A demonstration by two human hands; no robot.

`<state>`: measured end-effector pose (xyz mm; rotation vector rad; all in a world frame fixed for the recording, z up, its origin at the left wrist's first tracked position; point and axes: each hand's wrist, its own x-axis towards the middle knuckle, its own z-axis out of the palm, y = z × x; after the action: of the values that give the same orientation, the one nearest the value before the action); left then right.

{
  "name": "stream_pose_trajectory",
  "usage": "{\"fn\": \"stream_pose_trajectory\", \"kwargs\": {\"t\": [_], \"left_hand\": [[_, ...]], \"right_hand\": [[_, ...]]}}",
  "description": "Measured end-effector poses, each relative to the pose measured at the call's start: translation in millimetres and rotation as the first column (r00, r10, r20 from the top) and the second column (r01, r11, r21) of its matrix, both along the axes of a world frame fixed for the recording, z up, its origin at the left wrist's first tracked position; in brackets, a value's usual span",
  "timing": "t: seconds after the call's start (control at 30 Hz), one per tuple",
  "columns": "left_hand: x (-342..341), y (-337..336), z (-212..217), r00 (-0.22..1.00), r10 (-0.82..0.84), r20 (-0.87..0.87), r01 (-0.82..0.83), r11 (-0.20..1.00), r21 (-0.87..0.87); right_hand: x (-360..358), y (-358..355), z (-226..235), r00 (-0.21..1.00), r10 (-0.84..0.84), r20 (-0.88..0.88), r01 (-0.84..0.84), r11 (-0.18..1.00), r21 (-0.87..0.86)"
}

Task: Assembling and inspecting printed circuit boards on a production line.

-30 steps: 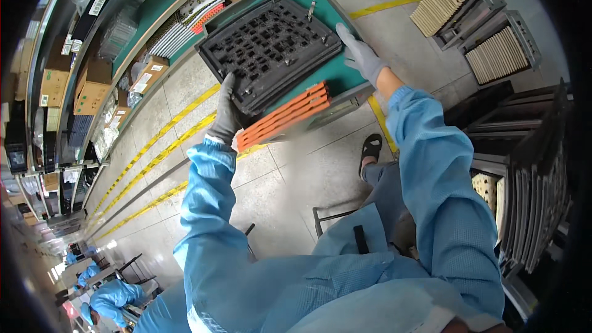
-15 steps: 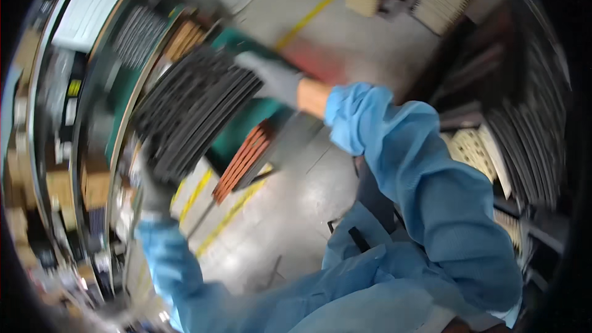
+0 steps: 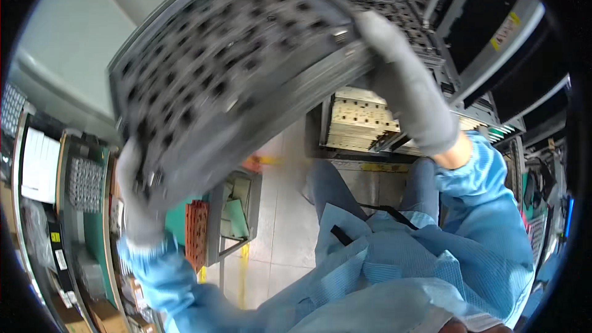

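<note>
A thick stack of dark grey perforated trays (image 3: pixel 228 55) with small metal clips along its edges is held up in front of me, tilted. My left hand (image 3: pixel 140 200), in a grey glove, is closed on the lower left corner. At the right end my right hand (image 3: pixel 413 83), gloved too, grips the edge near a clip. The fingertips of both hands are partly hidden by the stack. The stack's lower side is smeared by motion, so single layers are hard to tell apart.
Ahead on the right stands a metal rack (image 3: pixel 465 80) bearing more dark perforated trays (image 3: pixel 394 21), with cream trays (image 3: pixel 364 117) lower down. To the left are orange-red trays (image 3: pixel 196 231), an open grey frame (image 3: pixel 237 209) and loaded shelving (image 3: pixel 86 182).
My view has turned right, from the shelves and green surface toward the rack. The stack has come up and nearer, still between both hands.
</note>
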<state>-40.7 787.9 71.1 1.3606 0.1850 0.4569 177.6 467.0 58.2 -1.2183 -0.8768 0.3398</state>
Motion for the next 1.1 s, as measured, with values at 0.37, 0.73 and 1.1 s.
{"fn": "stream_pose_trajectory", "kwargs": {"t": [0.37,0.73,1.1], "left_hand": [[276.8,-88.6,37.3,0.823,-0.428,-0.373,0.566,0.669,0.481],[231.5,-57.8,39.7,0.775,-0.302,0.556,-0.434,0.385,0.814],[121.7,-168.1,-19.1,0.786,-0.608,0.112,0.552,0.771,0.317]], "right_hand": [[60.6,-120.7,56.1,0.632,-0.419,0.652,0.712,-0.017,-0.702],[25.5,-146.5,7.4,0.345,-0.776,0.528,0.899,0.435,0.052],[-114.3,-286.1,26.1,0.759,-0.642,0.109,0.599,0.754,0.27]]}}
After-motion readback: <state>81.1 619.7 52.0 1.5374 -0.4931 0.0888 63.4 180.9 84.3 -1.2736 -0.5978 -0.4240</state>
